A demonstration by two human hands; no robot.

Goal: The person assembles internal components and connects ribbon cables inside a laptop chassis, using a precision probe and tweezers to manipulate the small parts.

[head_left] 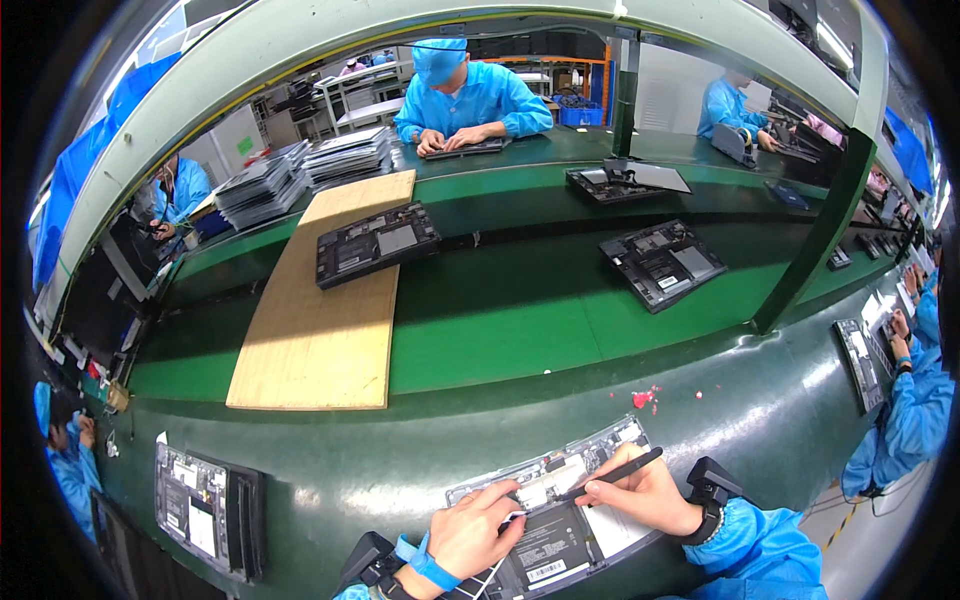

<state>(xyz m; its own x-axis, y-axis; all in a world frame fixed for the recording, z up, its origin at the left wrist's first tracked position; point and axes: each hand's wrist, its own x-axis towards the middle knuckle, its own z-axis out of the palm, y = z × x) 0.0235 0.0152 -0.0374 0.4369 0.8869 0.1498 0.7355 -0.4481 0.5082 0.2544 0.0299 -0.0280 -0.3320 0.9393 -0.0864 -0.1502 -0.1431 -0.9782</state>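
Note:
An opened laptop base (560,545) lies in front of me on the green bench, its black battery and circuit board showing. My right hand (640,490) is closed around a slim black pen-like tool (632,466), whose tip points at the board just above the battery. Whether it is a pair of tweezers or a pry stick cannot be made out. Over the left part of the same laptop base, my left hand (472,530) has its fingers curled together, with a small white bit at the fingertips too small to name. Both wrists wear dark devices, and a blue band circles the left one.
More opened laptop bases stand left on the bench (205,510) and on the green conveyor (660,265). One rests on a wooden board (320,330). Red scraps (645,398) lie beyond my hands. A green post (820,235) rises at right. Co-workers in blue sit around.

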